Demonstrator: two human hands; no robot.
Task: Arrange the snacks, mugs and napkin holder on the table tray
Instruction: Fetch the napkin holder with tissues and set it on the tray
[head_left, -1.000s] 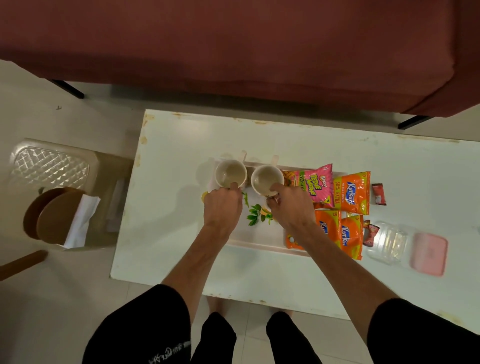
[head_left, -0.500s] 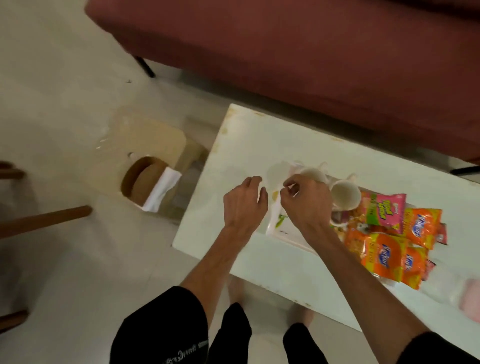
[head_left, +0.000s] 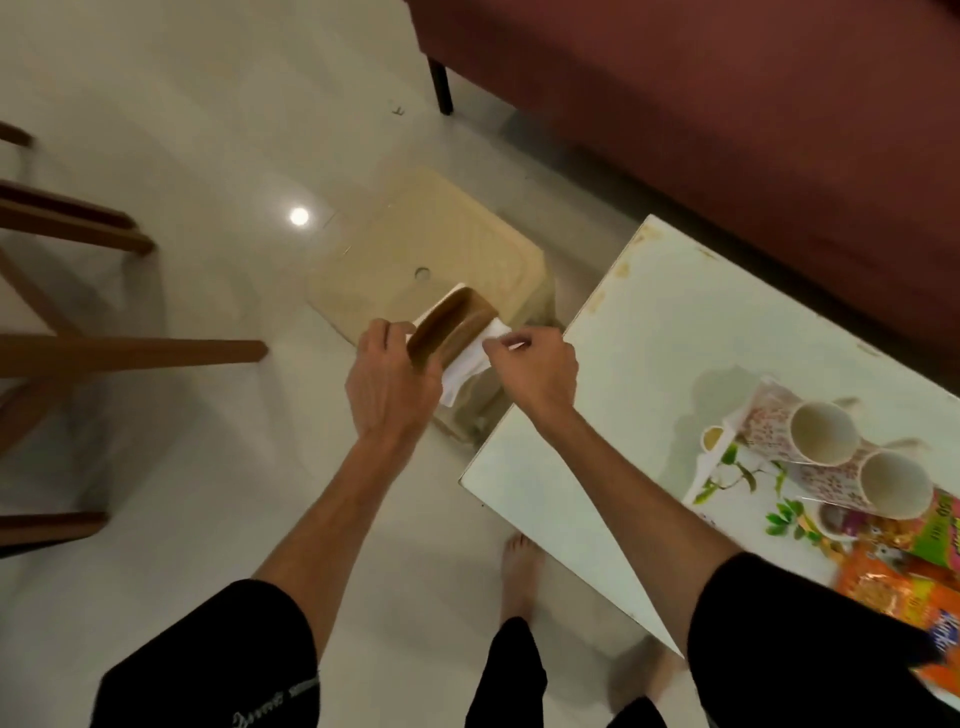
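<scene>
- Both hands on the napkin holder, frame centre, over the beige stool.
- Left hand grips the holder's near wooden end, fingers curled round it; thumb side hidden behind the wood.
- Right hand pinches the white napkins sticking out of the holder's right side, fingertips closed on the paper.
- Holder sits between the two hands, tilted; can't tell if it's lifted or touching the stool.
- Table is right of the hands; the holder is off it, just past its left edge.
- Tray is on the table, lower right of frame, well apart from the holder.
- Two mugs stand side by side on the tray's far part, touching or nearly so.
- Snack packs, orange and pink, are at the right edge of frame, just beside the mugs, overlapping the tray's near end.
- Red sofa is upper right, wooden chair legs at left.
</scene>
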